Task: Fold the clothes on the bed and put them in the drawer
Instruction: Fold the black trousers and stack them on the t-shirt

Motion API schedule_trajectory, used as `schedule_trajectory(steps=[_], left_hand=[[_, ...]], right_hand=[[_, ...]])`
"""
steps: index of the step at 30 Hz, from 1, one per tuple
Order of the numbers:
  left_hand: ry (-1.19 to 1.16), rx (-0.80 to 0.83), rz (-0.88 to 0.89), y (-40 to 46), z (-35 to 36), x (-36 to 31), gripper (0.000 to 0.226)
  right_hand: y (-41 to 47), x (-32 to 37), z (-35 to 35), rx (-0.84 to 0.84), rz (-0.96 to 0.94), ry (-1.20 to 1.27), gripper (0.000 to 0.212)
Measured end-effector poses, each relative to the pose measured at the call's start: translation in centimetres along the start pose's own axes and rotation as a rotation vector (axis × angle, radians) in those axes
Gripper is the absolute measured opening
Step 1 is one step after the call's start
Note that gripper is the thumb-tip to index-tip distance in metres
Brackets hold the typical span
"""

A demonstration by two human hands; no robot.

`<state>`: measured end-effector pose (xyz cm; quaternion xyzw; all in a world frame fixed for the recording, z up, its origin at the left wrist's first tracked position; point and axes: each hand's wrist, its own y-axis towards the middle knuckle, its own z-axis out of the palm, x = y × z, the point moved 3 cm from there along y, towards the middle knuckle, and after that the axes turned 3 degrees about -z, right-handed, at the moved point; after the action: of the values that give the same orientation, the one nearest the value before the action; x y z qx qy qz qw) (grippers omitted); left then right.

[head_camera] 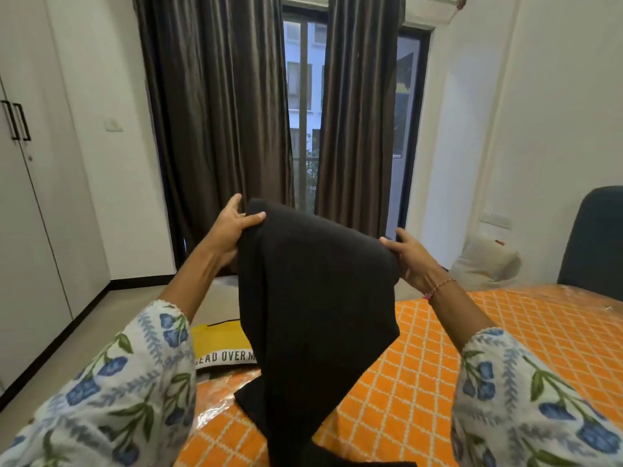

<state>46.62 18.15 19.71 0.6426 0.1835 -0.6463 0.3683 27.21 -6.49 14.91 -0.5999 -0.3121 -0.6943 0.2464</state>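
We hold the black garment (313,298) up over the bed (472,348) — left hand (232,230) grasping at ten o'clock, right hand (411,261) at two.

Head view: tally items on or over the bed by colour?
Black: 1, the garment gripped by left hand and right hand
Yellow: 1, the printed item at the bed's left edge
Total: 2

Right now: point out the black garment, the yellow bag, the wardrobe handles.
black garment (313,298): head view, middle of the hanging cloth.
yellow bag (219,338): head view, its yellow panel.
wardrobe handles (23,122): head view, right bar.
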Motion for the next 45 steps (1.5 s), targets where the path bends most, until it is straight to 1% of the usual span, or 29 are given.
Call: schedule_trajectory(steps=[1, 3, 5, 6, 7, 8, 9, 11, 13, 14, 16, 18, 21, 24, 25, 27, 29, 30, 31, 33, 35, 37, 39, 40, 41, 42, 43, 44, 45], left_hand=[[0.114, -0.054, -0.002, 0.2, -0.5, 0.0, 0.079], [0.159, -0.155, 0.005, 0.1, -1.0, 0.3, 0.084], [-0.077, -0.165, -0.009, -0.1, -0.8, 1.4, 0.074], [-0.169, -0.111, -0.022, -0.7, 0.1, 2.1, 0.066], [-0.184, -0.071, -0.033, -1.4, 0.8, 3.2, 0.06], [-0.119, -0.051, -0.046, -1.8, 1.3, 4.3, 0.06], [-0.031, -0.048, -0.037, -1.8, 1.7, 5.0, 0.066], [0.046, -0.092, -0.023, -1.3, 2.1, 4.9, 0.083], [-0.026, -0.104, -0.038, -0.4, 2.1, 3.7, 0.088], [-0.082, -0.078, -0.052, 0.1, 2.3, 3.1, 0.091], [-0.123, -0.04, -0.046, 1.0, 1.8, 2.2, 0.094], [0.039, -0.04, -0.023, 1.2, 0.9, 1.3, 0.085], [0.429, -0.01, 0.043, 1.3, -0.6, 0.8, 0.072], [0.519, -0.014, 0.073, 1.3, -0.4, 0.3, 0.06], [0.462, -0.03, 0.08, 1.5, -0.3, 0.2, 0.057], [0.156, -0.059, 0.046, 1.2, 0.0, 0.1, 0.054], [-0.178, -0.022, 0.037, 0.7, 0.2, 0.5, 0.044], [-0.242, -0.002, 0.049, 0.6, 0.4, 0.9, 0.036], [-0.261, -0.001, 0.061, 0.5, 0.6, 1.1, 0.04], [-0.167, -0.06, 0.063, 0.9, 0.9, 1.0, 0.072], [-0.031, -0.12, 0.047, 1.2, 0.9, 0.8, 0.081], [0.12, -0.118, 0.028, 1.7, 0.2, 0.5, 0.082], [0.319, -0.073, 0.016, 2.0, -0.8, -0.1, 0.086], [0.361, -0.07, 0.013, 2.1, -0.9, -0.4, 0.086], [0.352, -0.096, 0.035, 2.3, -0.8, -0.9, 0.086], [0.277, -0.137, 0.053, 2.2, -0.3, -1.3, 0.085], [0.135, -0.162, 0.051, 2.2, 0.3, -1.7, 0.085], [-0.024, -0.162, 0.047, 2.0, 1.0, -1.9, 0.087], [-0.138, -0.145, 0.039, 2.0, 1.5, -2.0, 0.089]], right_hand=[[0.4, 0.8, 0.0, -0.037, -0.028, -0.074, 0.064], [1.0, 1.9, 0.3, -0.123, -0.047, -0.143, 0.053], [1.3, 2.5, 0.9, -0.196, 0.036, -0.041, 0.038], [1.2, 2.6, 1.2, -0.211, 0.087, 0.053, 0.035], [0.8, 2.6, 1.3, -0.205, 0.113, 0.157, 0.035], [0.4, 2.6, 1.3, -0.176, 0.108, 0.251, 0.037], [0.0, 2.8, 0.9, -0.127, 0.09, 0.286, 0.039], [-1.0, 2.4, -0.3, -0.011, 0.129, 0.115, 0.047], [-1.9, 1.1, -0.5, 0.104, 0.254, -0.164, 0.044], [-2.1, 0.4, -0.7, 0.105, 0.284, -0.232, 0.041], [-1.5, -0.6, -1.0, 0.029, 0.236, -0.194, 0.051], [-1.1, -0.2, -1.1, -0.039, 0.139, -0.067, 0.049], [-0.5, 1.1, -1.4, -0.125, -0.001, 0.055, 0.04], [-0.4, 2.1, -1.1, -0.218, -0.054, 0.045, 0.034], [-0.5, 2.5, -1.1, -0.244, -0.057, 0.05, 0.035], [-1.0, 3.4, -0.9, -0.204, -0.071, 0.167, 0.037], [-2.2, 3.9, -0.4, -0.016, -0.054, 0.415, 0.042], [-2.7, 3.5, -0.2, 0.07, -0.04, 0.459, 0.048], [-3.4, 2.7, 0.1, 0.122, -0.021, 0.42, 0.054], [-3.9, 0.7, 0.7, 0.104, -0.01, 0.257, 0.056], [-3.2, -0.2, 0.4, -0.083, -0.004, 0.179, 0.063], [-2.0, 0.5, -0.2, -0.171, -0.003, 0.155, 0.067], [-1.1, 2.1, -0.3, -0.182, -0.017, 0.219, 0.051], [-1.0, 2.8, -0.2, -0.184, -0.027, 0.311, 0.036], [-1.1, 3.2, 0.2, -0.174, -0.045, 0.421, 0.036], [-1.1, 3.0, 0.5, -0.157, -0.081, 0.506, 0.056], [-1.3, 2.7, 1.0, -0.139, -0.114, 0.5, 0.086], [-1.6, 2.3, 1.6, -0.161, -0.155, 0.377, 0.105], [-2.0, 1.8, 2.2, -0.214, -0.205, 0.229, 0.109]])
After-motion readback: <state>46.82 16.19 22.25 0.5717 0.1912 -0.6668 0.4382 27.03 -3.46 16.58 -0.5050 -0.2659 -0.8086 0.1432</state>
